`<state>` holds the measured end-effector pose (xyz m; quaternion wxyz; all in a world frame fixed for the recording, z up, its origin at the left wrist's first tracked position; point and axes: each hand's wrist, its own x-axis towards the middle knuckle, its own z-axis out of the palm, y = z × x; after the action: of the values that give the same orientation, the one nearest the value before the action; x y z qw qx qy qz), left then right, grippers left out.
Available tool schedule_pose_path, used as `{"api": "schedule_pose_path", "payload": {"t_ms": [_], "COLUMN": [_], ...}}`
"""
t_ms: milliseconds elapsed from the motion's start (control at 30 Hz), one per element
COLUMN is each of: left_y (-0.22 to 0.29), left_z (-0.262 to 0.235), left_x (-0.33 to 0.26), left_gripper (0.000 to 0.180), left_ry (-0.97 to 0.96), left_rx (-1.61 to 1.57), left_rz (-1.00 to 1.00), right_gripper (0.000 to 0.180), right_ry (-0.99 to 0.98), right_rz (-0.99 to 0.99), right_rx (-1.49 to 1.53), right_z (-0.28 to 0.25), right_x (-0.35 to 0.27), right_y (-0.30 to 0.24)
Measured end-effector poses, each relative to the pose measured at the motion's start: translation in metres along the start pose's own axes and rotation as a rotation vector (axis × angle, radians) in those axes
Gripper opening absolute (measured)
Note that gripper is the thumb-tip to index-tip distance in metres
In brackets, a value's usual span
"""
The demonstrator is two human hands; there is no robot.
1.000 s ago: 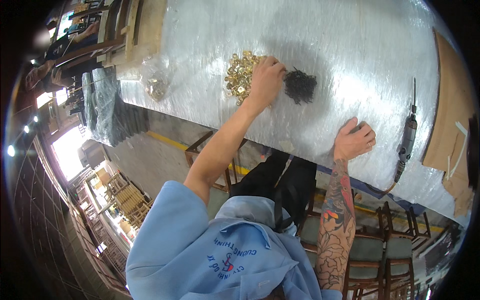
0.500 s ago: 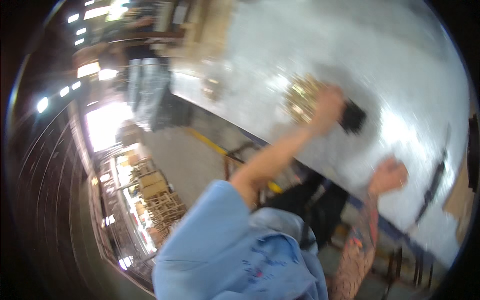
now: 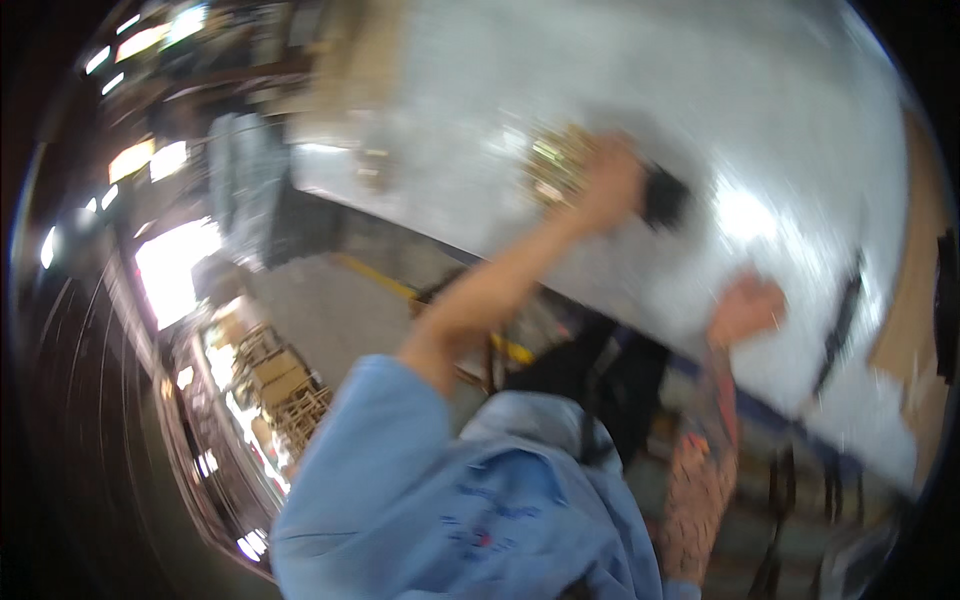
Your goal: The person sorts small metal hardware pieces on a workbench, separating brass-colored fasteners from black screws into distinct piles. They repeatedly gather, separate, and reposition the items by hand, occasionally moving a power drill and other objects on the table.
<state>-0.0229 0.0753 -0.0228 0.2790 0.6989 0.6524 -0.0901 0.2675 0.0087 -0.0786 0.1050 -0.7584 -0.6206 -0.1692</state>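
Observation:
My left hand (image 3: 612, 188) reaches over the table to a pile of small shiny gold-coloured pieces (image 3: 560, 163). On its other side, a black rough-edged clump (image 3: 663, 197) touches or nearly touches the hand. Motion blur hides the fingers, so I cannot tell whether they grip either one. Closer to the table's front edge, my right hand (image 3: 748, 308) is low over or on the surface, fingers curled in. Whatever it may hold does not show.
The table (image 3: 480, 60) has a shiny pale top. A long thin dark tool (image 3: 838, 320) lies right of my right hand. Brown cardboard (image 3: 905, 300) lies along the right edge, with more board (image 3: 355, 60) at the far left. Stacked brown boxes (image 3: 280, 380) stand left, beyond the floor.
The whole view has shifted, so the table and both hands appear farther left and slightly higher. My left hand stays between the gold pieces and the black clump.

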Motion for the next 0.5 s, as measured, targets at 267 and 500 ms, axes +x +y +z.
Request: {"api": "schedule_pose_path", "payload": {"t_ms": [267,500], "left_y": [0.045,0.041], "left_z": [-0.009,-0.027], "left_x": [-0.008,-0.020], "left_gripper": [0.014,0.008], "left_ry": [0.369,0.317], "left_rx": [-0.291,-0.326], "left_rz": [0.021,-0.068], "right_gripper": [0.036,0.036], "right_ry": [-0.213,-0.204], "right_rz": [0.188,0.173], "right_rx": [0.228,0.226], "right_z": [-0.020,-0.021], "right_x": [0.017,0.008], "right_y": [-0.011,-0.011]}}
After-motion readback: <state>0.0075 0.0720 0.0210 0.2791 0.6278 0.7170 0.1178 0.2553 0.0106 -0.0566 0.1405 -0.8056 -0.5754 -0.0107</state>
